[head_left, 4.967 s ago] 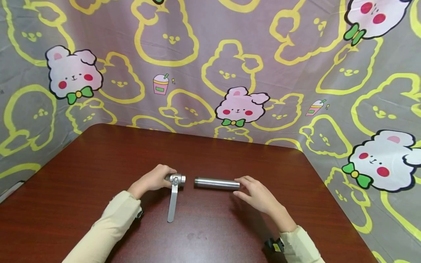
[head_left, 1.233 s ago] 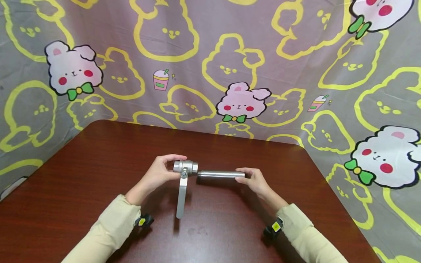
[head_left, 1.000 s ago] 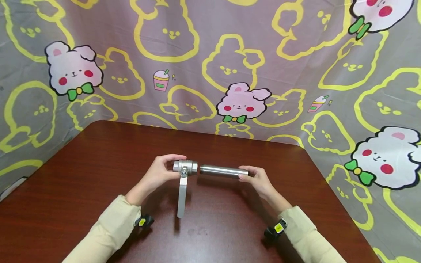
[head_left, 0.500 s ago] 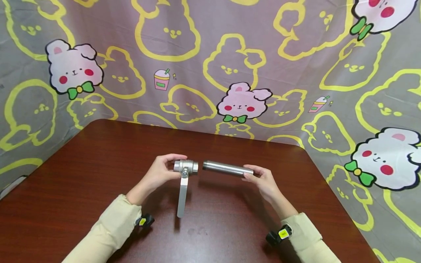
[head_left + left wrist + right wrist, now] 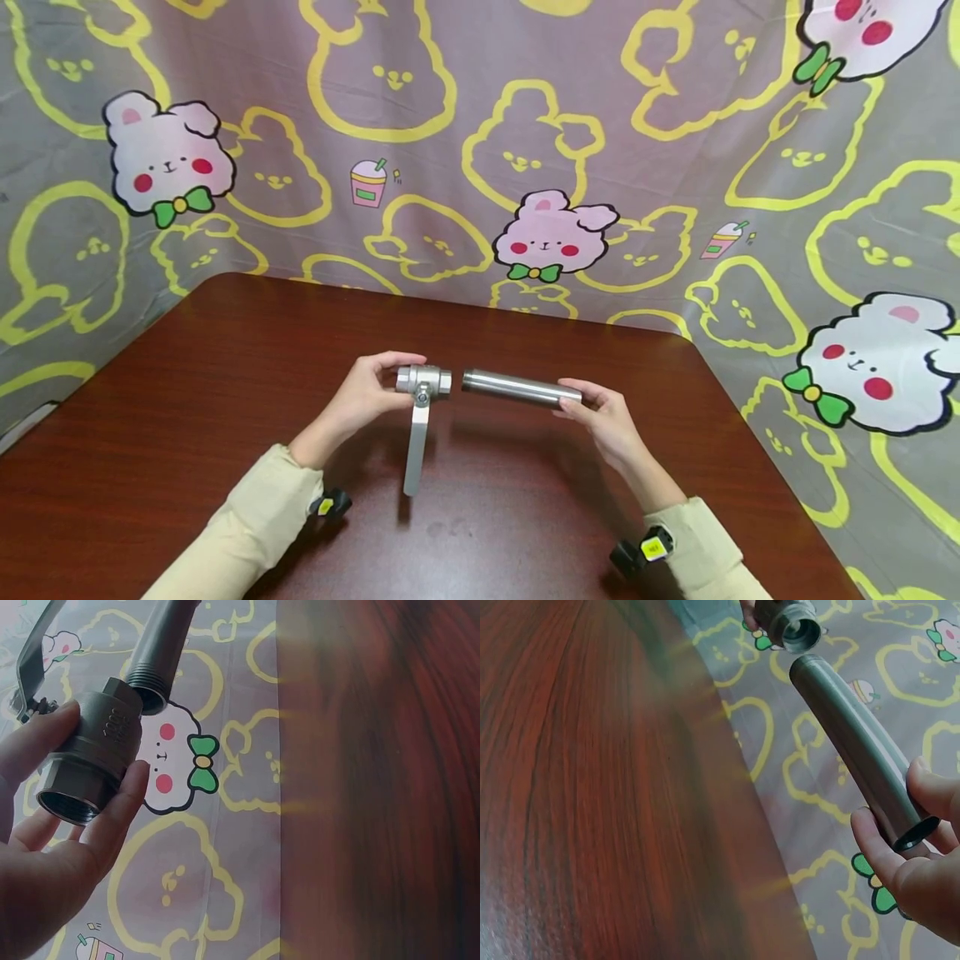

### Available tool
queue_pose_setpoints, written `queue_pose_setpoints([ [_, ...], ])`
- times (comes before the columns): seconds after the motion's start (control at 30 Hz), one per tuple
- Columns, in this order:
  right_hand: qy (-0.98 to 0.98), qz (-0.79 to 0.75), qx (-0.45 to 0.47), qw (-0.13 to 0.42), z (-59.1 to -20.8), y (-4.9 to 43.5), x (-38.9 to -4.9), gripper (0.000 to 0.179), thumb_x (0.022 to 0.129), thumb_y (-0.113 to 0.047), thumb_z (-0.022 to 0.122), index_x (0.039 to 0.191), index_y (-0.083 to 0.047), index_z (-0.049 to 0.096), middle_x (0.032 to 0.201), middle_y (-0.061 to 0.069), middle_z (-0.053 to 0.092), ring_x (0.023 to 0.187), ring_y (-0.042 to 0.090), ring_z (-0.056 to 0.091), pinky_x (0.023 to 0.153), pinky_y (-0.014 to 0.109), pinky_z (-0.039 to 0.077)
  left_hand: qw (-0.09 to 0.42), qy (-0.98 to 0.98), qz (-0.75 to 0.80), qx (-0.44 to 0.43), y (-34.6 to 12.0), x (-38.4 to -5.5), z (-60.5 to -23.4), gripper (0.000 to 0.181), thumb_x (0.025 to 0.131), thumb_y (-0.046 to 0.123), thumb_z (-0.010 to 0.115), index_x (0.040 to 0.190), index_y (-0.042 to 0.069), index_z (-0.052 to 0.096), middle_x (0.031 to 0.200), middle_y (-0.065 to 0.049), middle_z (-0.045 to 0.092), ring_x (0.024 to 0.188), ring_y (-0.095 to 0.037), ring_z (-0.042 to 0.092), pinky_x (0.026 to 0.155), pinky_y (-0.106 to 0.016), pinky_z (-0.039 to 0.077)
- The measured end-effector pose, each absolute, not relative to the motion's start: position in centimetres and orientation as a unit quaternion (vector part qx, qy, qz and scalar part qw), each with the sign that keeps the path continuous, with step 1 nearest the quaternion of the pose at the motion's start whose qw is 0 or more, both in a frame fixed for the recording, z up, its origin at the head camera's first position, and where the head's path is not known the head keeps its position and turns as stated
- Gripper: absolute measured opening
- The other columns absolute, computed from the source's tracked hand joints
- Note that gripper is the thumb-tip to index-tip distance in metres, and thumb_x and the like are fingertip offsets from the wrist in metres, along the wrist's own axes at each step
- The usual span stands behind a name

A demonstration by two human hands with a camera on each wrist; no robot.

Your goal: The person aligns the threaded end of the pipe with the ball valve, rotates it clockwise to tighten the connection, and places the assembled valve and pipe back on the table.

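In the head view my left hand [image 5: 362, 398] holds a silver ball valve [image 5: 431, 379] by its left end, raised over the table, its long flat lever handle [image 5: 416, 450] pointing toward me. My right hand [image 5: 611, 423] pinches the right end of a steel pipe [image 5: 517, 387] between thumb and fingers. The pipe is aloft too, its left end slightly higher, apart from the valve's right opening by a small gap. External threads [image 5: 146, 679] on the pipe's near end show in the left wrist view. The right wrist view shows the pipe's hollow end [image 5: 916, 834] by my fingers.
A dark reddish-brown wooden table [image 5: 465, 517] lies beneath both hands. Behind it and at both sides hangs a grey patterned curtain [image 5: 420, 175] with rabbit drawings. Small black devices [image 5: 330, 504] are strapped at the wrists.
Since five seconds ago both hands have lifted the valve and the pipe off the table. In the last second the pipe has shifted right, away from the valve, and tilted; the valve stays nearly still.
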State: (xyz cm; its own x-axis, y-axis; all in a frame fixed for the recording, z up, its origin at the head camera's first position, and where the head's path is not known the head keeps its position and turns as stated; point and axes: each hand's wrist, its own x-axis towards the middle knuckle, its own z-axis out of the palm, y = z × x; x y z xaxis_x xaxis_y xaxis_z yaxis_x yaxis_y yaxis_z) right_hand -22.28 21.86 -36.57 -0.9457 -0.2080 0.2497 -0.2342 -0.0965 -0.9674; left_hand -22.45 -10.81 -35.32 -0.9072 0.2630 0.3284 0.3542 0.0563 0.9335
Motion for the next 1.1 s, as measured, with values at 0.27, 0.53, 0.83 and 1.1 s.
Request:
queue_pose_setpoints([
  [0.27, -0.649, 0.739, 0.179, 0.003, -36.18, 21.35, -21.70, 0.027, 0.082, 0.013, 0.051, 0.104, 0.002, 0.061, 0.090, 0.006, 0.060, 0.079, 0.016, 0.062, 0.072, 0.032, 0.049, 0.041, -0.731, -0.646, -0.215, -10.70, -22.48, -35.47, 0.046, 0.064, -0.013, 0.067, 0.109, -0.011, 0.057, 0.102, -0.022, 0.058, 0.079, -0.020, 0.056, 0.063, -0.023, 0.046],
  [0.53, -0.627, 0.754, 0.196, -0.009, -35.82, 20.97, -21.44, 0.029, 0.082, 0.013, 0.052, 0.101, -0.005, 0.064, 0.091, 0.007, 0.060, 0.082, 0.016, 0.061, 0.073, 0.034, 0.048, 0.044, -0.729, -0.649, -0.213, -10.62, -22.45, -35.40, 0.046, 0.064, -0.013, 0.068, 0.109, -0.010, 0.057, 0.102, -0.021, 0.058, 0.079, -0.019, 0.056, 0.065, -0.023, 0.045],
  [0.83, -0.621, 0.759, 0.195, -0.019, -35.75, 21.01, -21.29, 0.026, 0.083, 0.012, 0.052, 0.108, 0.010, 0.057, 0.093, 0.008, 0.059, 0.084, 0.017, 0.060, 0.074, 0.035, 0.048, 0.040, -0.728, -0.652, -0.209, -10.63, -22.45, -35.34, 0.046, 0.065, -0.011, 0.068, 0.110, -0.010, 0.057, 0.103, -0.021, 0.057, 0.080, -0.019, 0.056, 0.065, -0.023, 0.045],
  [1.1, -0.616, 0.761, 0.201, -0.030, -35.89, 21.10, -21.26, 0.028, 0.083, 0.011, 0.052, 0.102, -0.006, 0.065, 0.093, 0.008, 0.059, 0.083, 0.018, 0.061, 0.074, 0.036, 0.048, 0.031, -0.727, -0.653, -0.207, -10.64, -22.40, -35.26, 0.045, 0.066, -0.012, 0.067, 0.110, -0.009, 0.057, 0.102, -0.019, 0.057, 0.077, -0.018, 0.056, 0.063, -0.024, 0.046],
])
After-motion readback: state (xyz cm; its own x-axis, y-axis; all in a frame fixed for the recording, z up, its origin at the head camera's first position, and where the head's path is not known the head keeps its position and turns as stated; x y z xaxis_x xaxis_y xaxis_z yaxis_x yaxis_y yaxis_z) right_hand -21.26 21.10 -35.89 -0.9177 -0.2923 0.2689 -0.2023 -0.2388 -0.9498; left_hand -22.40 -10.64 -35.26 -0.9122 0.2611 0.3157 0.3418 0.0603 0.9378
